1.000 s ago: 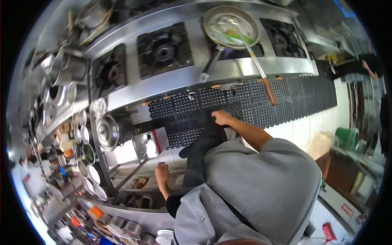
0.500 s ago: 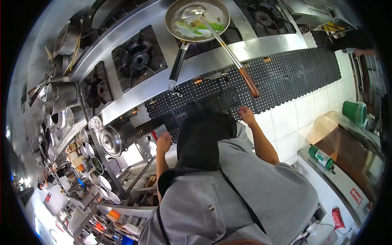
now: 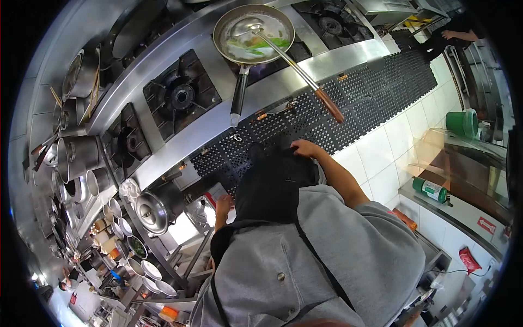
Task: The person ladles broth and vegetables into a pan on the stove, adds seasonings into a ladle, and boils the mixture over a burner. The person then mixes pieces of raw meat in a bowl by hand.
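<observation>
My right hand (image 3: 306, 148) is at the upper side of the black apron (image 3: 267, 188), fingers bent and closed on its cloth. My left hand (image 3: 223, 206) hangs beside the apron's left side, fingers loosely apart with nothing visible in them. Ahead of me, a frying pan (image 3: 239, 59) sits on the stove, its black handle pointing toward me. It holds pale liquid with green pieces (image 3: 279, 42). A ladle (image 3: 289, 59) rests in the pan, bowl in the liquid, its wooden handle sticking out over the stove's front edge. Neither hand touches pan or ladle.
Bare burners (image 3: 182, 95) flank the pan. A lidded pot (image 3: 151, 211) stands to my left, near stacked bowls. Black perforated matting (image 3: 348, 103) covers the floor along the stove. Behind me on the right is a counter with a green bottle (image 3: 430, 189). Another person's arm (image 3: 460, 35) shows far right.
My right hand has moved inward from beside me to the apron. My left hand has dropped lower and slightly toward the apron. The view has shifted a little; pan and ladle stay together.
</observation>
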`<move>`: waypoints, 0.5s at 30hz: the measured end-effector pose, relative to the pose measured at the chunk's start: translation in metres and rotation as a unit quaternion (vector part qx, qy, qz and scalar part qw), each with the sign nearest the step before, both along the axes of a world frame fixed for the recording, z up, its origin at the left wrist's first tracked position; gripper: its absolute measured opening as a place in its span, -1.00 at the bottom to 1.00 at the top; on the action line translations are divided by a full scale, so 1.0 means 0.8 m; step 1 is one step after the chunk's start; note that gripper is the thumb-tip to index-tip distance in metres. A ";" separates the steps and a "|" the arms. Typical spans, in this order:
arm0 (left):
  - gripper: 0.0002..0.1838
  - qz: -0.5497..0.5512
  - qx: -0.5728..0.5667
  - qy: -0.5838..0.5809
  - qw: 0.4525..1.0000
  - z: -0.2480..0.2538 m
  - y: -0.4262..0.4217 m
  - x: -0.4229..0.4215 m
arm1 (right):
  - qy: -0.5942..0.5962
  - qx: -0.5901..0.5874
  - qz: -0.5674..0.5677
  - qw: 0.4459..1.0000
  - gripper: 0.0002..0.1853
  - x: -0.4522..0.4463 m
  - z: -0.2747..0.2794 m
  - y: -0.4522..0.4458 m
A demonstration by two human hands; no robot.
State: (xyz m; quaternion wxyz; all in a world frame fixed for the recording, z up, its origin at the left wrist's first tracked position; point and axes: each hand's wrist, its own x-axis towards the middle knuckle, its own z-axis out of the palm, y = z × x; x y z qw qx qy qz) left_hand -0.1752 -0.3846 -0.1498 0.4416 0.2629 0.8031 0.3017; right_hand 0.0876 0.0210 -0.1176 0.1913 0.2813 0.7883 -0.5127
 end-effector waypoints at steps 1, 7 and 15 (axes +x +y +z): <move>-0.81 0.024 0.002 -0.019 1.000 -0.004 -0.011 0.000 | 0.002 -0.014 -0.024 1.000 -0.54 0.010 0.001 0.005; -0.87 0.004 0.045 0.014 0.999 -0.038 -0.016 -0.023 | -0.015 -0.098 -0.221 0.970 -0.66 0.119 -0.016 0.076; -0.71 0.442 0.248 -0.166 0.846 0.177 0.272 -0.026 | 0.194 -0.084 -0.530 0.821 -0.60 0.081 0.183 0.218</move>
